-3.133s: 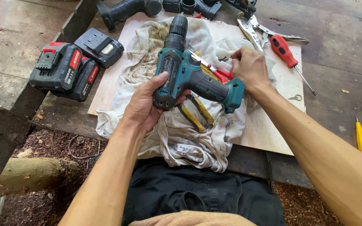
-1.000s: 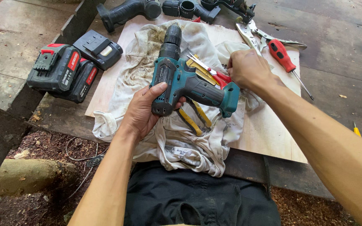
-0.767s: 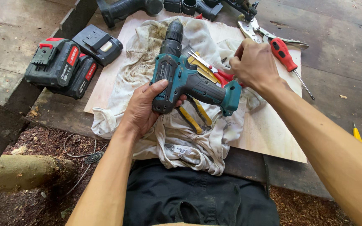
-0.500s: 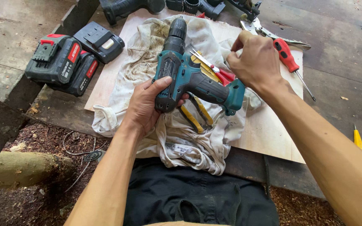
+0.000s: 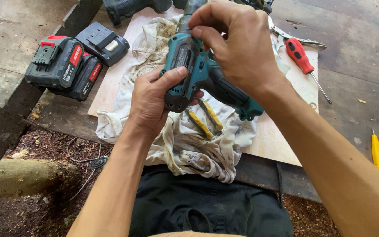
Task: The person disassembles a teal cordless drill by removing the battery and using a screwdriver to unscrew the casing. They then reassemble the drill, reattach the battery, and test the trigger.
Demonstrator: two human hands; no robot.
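The wooden platform (image 5: 365,52) carries a pale board (image 5: 281,140), and a stained white cloth (image 5: 154,39) is spread over most of that board. The teal cordless drill (image 5: 189,66) is held above the cloth, near the middle of the view, with its nose pointing away from the person and its handle slanting down toward the right.

Handling, judged from its build: the drill is a rigid, dense tool with a hard plastic shell. It will feel fairly heavy at the motor end. The dark section of the handle looks rubbery and should resist slipping; the smooth teal shell offers less friction. No battery shows at the foot of the handle, so the tool is probably lighter than when fitted with one.

Hold points:
1. The left hand (image 5: 152,103) is wrapped around the rear of the motor housing, thumb over the top, bearing the weight. This is a sound support point.
2. The right hand (image 5: 237,48) is closed over the front of the body, fingertips pinched narrowly at the top near the collar. Whether it pinches a small part or only the shell cannot be told.

Nearby items: three battery packs (image 5: 62,66) lie at the left, off the board. A red-handled screwdriver (image 5: 301,57) rests at the board's right edge. Yellow-handled pliers (image 5: 205,120) lie on the cloth beneath the drill. A yellow tool (image 5: 377,151) lies well apart at the right.
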